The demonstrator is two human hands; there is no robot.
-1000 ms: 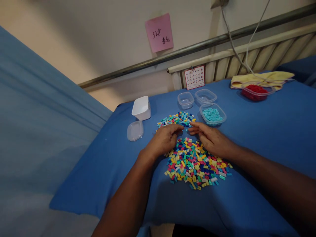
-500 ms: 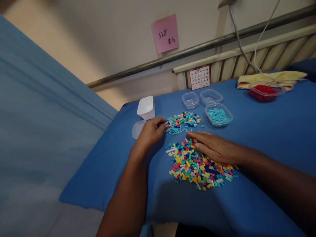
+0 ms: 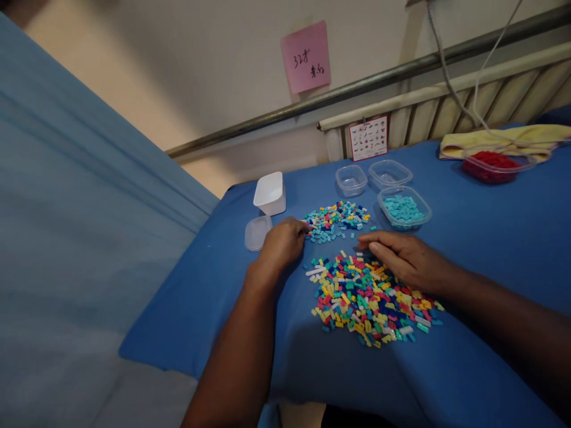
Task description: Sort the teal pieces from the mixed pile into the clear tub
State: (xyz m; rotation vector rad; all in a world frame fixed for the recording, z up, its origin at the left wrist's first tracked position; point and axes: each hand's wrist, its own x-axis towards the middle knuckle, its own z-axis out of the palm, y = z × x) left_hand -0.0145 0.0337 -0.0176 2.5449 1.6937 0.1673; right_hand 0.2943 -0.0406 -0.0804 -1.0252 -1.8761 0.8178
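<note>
Hands (image 3: 285, 244) apart; turquoise bricks (image 3: 404, 208) in tub (image 3: 423, 218)

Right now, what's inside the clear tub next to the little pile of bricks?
The clear tub holds only turquoise bricks, a shallow layer. What lies beneath them cannot be seen.

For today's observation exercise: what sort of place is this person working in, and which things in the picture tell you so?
Probably an indoor sorting workstation, not a home table. A blue cloth covers the table, small clear tubs hold sorted beads beside mixed piles, and a handwritten pink note is stuck on the wall above a radiator.
</note>
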